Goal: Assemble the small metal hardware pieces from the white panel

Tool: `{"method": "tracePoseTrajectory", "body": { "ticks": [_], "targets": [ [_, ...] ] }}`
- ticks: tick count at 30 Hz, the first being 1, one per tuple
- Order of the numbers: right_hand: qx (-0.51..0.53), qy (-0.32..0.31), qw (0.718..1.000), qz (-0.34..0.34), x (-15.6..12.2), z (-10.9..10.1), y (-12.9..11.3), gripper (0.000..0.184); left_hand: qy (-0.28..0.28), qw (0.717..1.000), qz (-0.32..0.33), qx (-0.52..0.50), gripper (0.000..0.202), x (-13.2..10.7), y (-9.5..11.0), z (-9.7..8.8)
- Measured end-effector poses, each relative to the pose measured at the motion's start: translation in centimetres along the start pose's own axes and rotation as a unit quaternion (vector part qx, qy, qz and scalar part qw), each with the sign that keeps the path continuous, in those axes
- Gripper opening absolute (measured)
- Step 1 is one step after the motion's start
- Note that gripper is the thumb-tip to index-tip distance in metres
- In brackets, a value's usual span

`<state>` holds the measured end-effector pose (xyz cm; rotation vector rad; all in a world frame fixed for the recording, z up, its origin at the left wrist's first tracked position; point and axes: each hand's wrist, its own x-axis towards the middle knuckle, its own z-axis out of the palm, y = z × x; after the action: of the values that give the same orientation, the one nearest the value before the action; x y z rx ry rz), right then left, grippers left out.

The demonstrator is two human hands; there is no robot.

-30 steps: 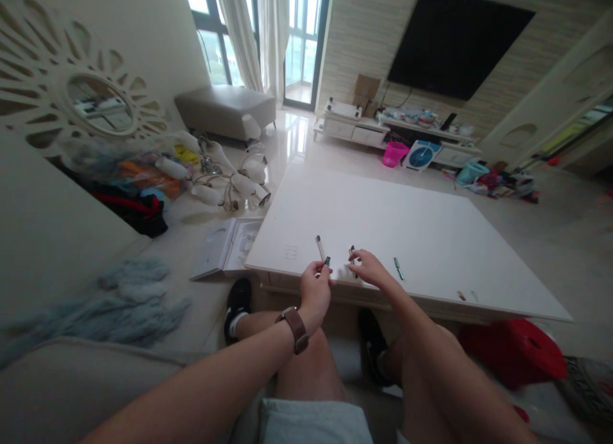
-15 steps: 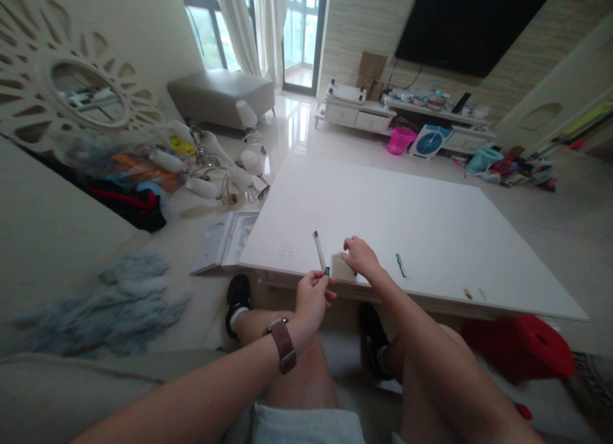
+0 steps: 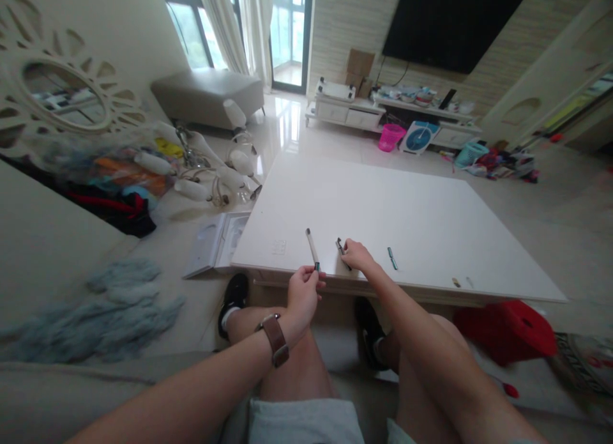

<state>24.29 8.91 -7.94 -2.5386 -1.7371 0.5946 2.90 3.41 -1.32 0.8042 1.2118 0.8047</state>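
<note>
- The left hand is pinching a small dark-green piece between thumb and fingertips, at the table's near edge. A fingertip hold probably suits something so slight, leaving its far end exposed.
- From that hand, a pale stick lies at twelve o'clock, dark tip pointing away from the person. Its near end lines up with the green piece; whether the two touch, I cannot tell.
- The right hand, at two o'clock from the left, has its fingers on a dark slim piece, which shows at their ten o'clock. Whether they are gripping it or merely touching it, I cannot tell.
- At the right hand's three o'clock, a slim green piece rests on the table, untouched. Wider along that side, between three and four, are a small brown piece and a clear piece.
- Clear squares lie flat at the left hand's eleven o'clock.
- These small things sit along the near side, likely for easy reach while seated, and spaced so that each can be picked up separately.
- An open white box stands beyond the table's edge, at the left hand's ten o'clock.
</note>
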Motion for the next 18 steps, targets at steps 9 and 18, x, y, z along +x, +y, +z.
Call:
{"method": "tracePoseTrajectory", "body": {
  "ticks": [9, 18],
  "targets": [
    [0.137, 0.008, 0.982, -0.131, -1.7, -1.1, -3.7, 0.016, 0.031, 0.998, 0.049, -0.036, 0.009, 1.1, -0.6, -0.2],
    [0.373, 0.007, 0.885, -0.279, -5.4, -0.1, -6.9, 0.011, 0.066, 0.991, 0.119, -0.009, 0.014, 2.3, 0.6, -0.6]
  ]
}}
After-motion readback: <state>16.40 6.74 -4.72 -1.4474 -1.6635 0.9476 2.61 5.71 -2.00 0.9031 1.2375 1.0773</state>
